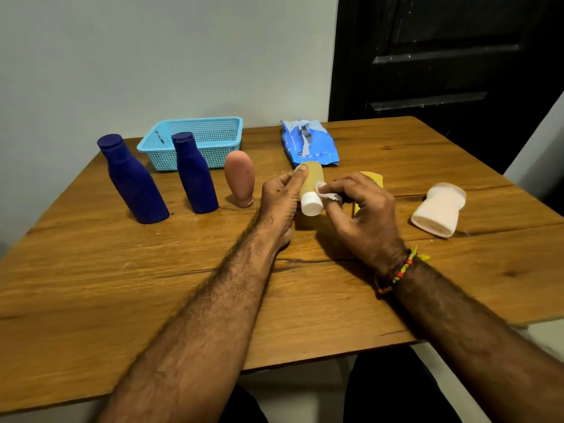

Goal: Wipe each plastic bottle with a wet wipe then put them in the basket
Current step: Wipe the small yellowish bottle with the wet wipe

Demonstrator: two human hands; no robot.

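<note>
My left hand grips a pale yellow bottle with a white cap, held above the table with the cap toward me. My right hand pinches a white wet wipe against the bottle beside its cap. The light blue basket sits at the back left with nothing visible in it. Two dark blue bottles and a pink bottle stand in front of it. A cream bottle rests at the right. Part of a yellow bottle shows behind my right hand.
A blue pack of wet wipes lies at the back centre of the wooden table. A grey wall runs behind the table and a dark door stands at the back right.
</note>
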